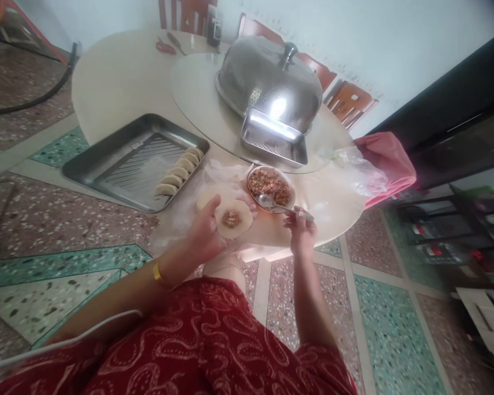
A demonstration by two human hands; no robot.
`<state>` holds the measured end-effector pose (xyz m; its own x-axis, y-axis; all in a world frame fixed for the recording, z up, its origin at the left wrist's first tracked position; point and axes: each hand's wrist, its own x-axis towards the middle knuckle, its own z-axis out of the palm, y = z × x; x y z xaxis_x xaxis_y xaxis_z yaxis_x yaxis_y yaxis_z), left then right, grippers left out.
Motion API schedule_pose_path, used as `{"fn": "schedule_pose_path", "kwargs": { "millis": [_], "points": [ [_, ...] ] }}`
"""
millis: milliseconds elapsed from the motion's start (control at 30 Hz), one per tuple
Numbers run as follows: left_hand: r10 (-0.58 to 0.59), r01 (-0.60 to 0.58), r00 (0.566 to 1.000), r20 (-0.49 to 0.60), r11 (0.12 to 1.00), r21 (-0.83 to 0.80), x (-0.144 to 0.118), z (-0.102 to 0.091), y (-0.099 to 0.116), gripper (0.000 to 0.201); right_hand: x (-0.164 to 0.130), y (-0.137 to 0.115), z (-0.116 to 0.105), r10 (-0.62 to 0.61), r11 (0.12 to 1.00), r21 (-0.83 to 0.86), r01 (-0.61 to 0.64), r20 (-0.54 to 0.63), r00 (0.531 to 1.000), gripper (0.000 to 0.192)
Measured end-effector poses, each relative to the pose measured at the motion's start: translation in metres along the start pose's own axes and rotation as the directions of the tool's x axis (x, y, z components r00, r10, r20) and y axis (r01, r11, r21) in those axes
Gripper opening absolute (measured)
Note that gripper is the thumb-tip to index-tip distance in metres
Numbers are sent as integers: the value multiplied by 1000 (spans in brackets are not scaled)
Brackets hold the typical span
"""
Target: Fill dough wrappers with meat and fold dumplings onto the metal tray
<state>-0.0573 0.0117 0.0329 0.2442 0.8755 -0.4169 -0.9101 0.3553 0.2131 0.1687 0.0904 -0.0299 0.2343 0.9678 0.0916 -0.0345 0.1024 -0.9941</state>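
Left hand (203, 233) palm up, fingers cupped; right hand (300, 230) raised, pinch grip closed, both forearms extended

Searched every visible face for writing and found none legible. Saw no lettering, brand, number or sign on the domed steel food cover (267, 82), the ribbed rectangular metal tray (119, 164), the round bowl of minced filling (270, 186) or the pink plastic bag (389, 162). Could not make out the blurred shelf items at far right.

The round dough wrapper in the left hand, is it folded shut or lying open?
Open. The round pale dough wrapper lies flat on the left hand, its brown filling uncovered in the middle.
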Motion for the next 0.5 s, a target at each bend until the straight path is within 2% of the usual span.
{"fn": "schedule_pose_path", "kwargs": {
  "millis": [133, 200, 300, 333, 367, 400, 433, 467, 500],
  "points": [
    [-97, 96, 991, 88, 995, 10, 0, -8, -3, 49, -12, 7, -8, 55, 998, 37, -55, 5, 998, 51],
    [-115, 112, 987, 110, 993, 36, -1, -12, -5, 47, -26, 8, -16, 42, 997, 71, -37, -67, 997, 49],
    [-131, 123, 985, 113, 990, 74, -3, -15, -10, 50, -52, 1, -24, -102, 987, 91, 129, -258, 961, 34],
    [-145, 135, 983, 114, 987, 90, -4, -15, -12, 51, -59, -3, -23, -160, 981, 65, 184, -271, 949, 25],
    [-162, 150, 980, 117, 983, 107, -5, -16, -14, 51, -65, -8, -19, -200, 977, 27, 212, -227, 953, 17],
    [-178, 163, 977, 121, 979, 122, -6, -16, -16, 50, -69, -13, -13, -199, 980, -20, 198, -108, 974, 14],
    [-189, 172, 974, 125, 976, 134, -7, -18, -18, 48, -71, -19, -5, -143, 987, -69, 147, 53, 988, 15],
    [-196, 178, 973, 125, 974, 143, -8, -19, -20, 46, -72, -24, 5, -36, 991, -115, 65, 241, 970, 19],
    [-198, 180, 973, 116, 972, 148, -9, -21, -21, 43, -71, -27, 16, 73, 990, -139, -20, 387, 919, 23]
  ]
}}
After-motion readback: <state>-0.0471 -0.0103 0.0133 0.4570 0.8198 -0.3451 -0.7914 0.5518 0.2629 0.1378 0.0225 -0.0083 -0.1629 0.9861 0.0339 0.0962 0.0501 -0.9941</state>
